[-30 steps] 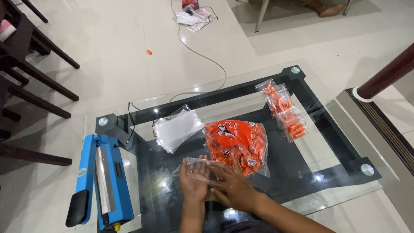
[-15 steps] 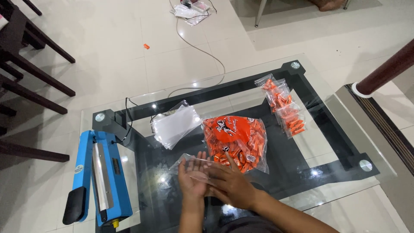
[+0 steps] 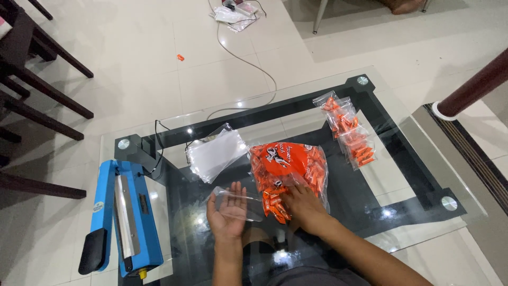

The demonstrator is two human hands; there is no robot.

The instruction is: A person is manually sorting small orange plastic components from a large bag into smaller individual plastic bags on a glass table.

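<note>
1. A blue sealer is seen at the left edge of the glass table, its black handle toward the near corner and its cord running off the far side.
2. A stack of empty clear bags lies just right of the sealer's far end, flat on the glass.
3. The left hand is held palm up and open wide, fingers spread; one small clear bag is laid across the palm and fingers — its right end reaches toward the orange pieces.
4. The right hand is pressed down at the near edge of the big bag, fingers curled over loose orange pieces; whether any are pinched cannot be told.
5. The big bag — clear, with a round orange label and full of small orange pieces — lies at the middle of the table, just right of the empty bags.
6. Two small filled bags are seen further right, toward the far right corner, well apart from both hands.
7. On the floor beyond the table a white cable is seen, with dark chair legs at the far left.
</note>
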